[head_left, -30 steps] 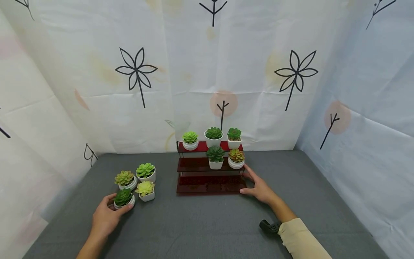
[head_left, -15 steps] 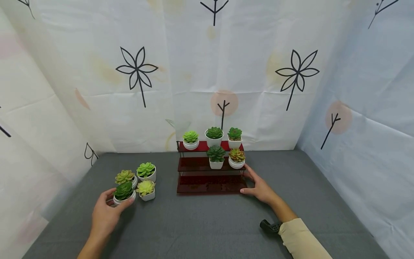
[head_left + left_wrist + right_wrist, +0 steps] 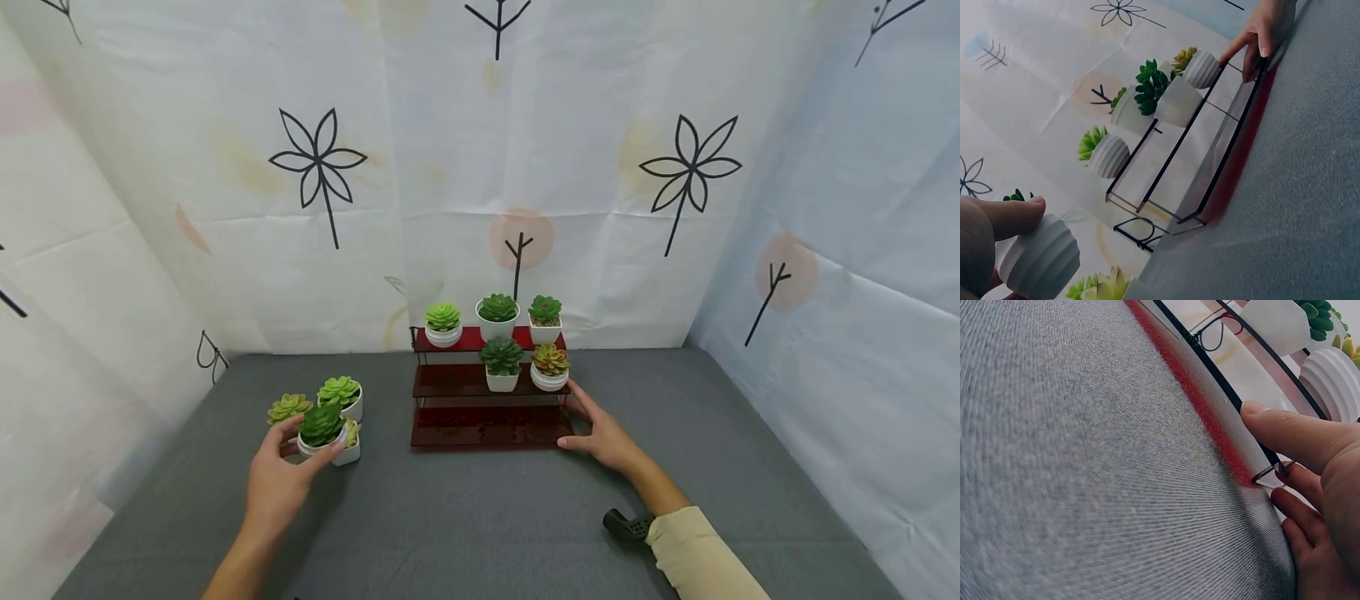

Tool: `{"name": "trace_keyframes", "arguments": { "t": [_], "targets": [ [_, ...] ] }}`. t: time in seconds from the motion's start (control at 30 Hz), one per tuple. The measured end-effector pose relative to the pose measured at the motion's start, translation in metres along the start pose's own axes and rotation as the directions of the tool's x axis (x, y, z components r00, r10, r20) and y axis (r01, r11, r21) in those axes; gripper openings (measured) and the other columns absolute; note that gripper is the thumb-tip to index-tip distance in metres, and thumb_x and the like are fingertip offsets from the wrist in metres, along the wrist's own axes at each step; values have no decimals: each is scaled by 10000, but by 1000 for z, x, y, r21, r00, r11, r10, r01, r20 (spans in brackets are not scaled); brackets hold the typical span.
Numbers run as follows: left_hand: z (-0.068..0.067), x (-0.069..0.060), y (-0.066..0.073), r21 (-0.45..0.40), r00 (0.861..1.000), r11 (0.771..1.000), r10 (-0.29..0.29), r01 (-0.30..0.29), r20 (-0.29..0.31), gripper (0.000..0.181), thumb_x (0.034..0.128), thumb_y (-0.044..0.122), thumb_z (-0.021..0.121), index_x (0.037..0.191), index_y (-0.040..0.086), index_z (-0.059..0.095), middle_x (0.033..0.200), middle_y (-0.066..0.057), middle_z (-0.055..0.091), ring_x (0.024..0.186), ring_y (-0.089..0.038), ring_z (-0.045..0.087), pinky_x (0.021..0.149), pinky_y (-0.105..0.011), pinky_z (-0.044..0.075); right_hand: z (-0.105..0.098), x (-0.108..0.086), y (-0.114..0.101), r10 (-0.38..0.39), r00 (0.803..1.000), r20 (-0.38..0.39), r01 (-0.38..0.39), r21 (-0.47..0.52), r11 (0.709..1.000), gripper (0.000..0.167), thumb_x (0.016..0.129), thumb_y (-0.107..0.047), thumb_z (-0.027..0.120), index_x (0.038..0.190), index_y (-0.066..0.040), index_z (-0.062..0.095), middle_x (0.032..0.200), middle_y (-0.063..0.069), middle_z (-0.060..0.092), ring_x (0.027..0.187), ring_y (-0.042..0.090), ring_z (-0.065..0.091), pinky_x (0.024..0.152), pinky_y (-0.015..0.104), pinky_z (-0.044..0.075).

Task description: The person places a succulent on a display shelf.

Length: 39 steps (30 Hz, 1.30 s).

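Note:
My left hand [image 3: 279, 486] grips a dark green succulent in a white ribbed pot [image 3: 321, 429], held up in front of the other loose pots; the left wrist view shows thumb and fingers around that pot [image 3: 1042, 257]. At the right end of the dark red three-tier rack [image 3: 491, 427], my right hand [image 3: 609, 442] holds the rack's edge, thumb at the front and fingers around the side [image 3: 1319, 487]. Three potted succulents stand on the top tier, including a light green one [image 3: 443, 323]. The middle tier bears a dark green one [image 3: 501, 358] and an orange-yellow one [image 3: 550, 367] at its right.
Left of the rack, a bright green succulent [image 3: 340, 393] and an olive-yellow one [image 3: 289, 407] stand on the grey cloth [image 3: 465, 525]. A yellow-green one [image 3: 349, 454] is partly hidden behind the held pot. Patterned white fabric [image 3: 450, 167] hangs behind and at both sides.
My left hand has lifted the dark green succulent and carried it to the right, now covering part of the yellow-green one. The right hand keeps its place on the rack.

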<state>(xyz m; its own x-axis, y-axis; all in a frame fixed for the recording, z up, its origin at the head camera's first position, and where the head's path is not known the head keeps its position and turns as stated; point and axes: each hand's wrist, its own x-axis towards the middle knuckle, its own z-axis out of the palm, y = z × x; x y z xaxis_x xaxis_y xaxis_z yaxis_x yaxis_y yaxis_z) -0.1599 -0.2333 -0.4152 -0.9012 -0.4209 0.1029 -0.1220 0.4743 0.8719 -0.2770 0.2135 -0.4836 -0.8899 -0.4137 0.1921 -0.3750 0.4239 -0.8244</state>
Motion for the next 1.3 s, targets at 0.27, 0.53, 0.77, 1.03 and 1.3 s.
{"name": "trace_keyframes", "arguments": {
  "t": [0.27,0.53,0.77,1.03,1.3],
  "targets": [
    [17,4,8,-18,997,1000,14,-12,75,779,823,331,794,1440,59,403,1248,-189,466,1057,-290,449,703,-336,427,1,2,4,-3,1000,-4,3,13,1000,947,844,-135,773,1568,-111,163,1420,273,440,1347,447,337,1030,661,249],
    [41,14,14,-85,990,992,98,-90,99,710,820,251,805,1412,75,456,1155,-158,510,956,-248,470,636,-292,442,0,1,2,-6,1000,-2,6,10,1000,953,843,-145,774,1566,-94,157,1412,275,449,1336,451,352,1026,658,260],
    [68,21,21,-122,981,980,167,-155,94,693,805,223,818,1395,64,491,1151,-159,532,933,-252,475,627,-313,426,1,1,2,26,1000,-5,-26,-1,1000,955,842,-158,776,1568,-110,158,1427,260,440,1348,437,338,1026,651,265],
    [84,27,34,-174,978,969,193,-177,83,679,804,196,819,1388,63,499,1141,-142,534,907,-240,466,635,-314,418,1,2,3,14,1000,-12,-14,0,1000,952,840,-144,777,1566,-97,162,1420,262,448,1345,434,346,1026,644,274],
    [107,36,43,-183,976,966,201,-183,82,669,792,191,823,1372,63,516,1192,-146,537,926,-255,488,649,-328,431,1,2,2,16,1000,-9,-16,10,1000,967,832,-153,785,1566,-90,158,1420,271,444,1344,437,345,1030,642,269]
  ]
}}
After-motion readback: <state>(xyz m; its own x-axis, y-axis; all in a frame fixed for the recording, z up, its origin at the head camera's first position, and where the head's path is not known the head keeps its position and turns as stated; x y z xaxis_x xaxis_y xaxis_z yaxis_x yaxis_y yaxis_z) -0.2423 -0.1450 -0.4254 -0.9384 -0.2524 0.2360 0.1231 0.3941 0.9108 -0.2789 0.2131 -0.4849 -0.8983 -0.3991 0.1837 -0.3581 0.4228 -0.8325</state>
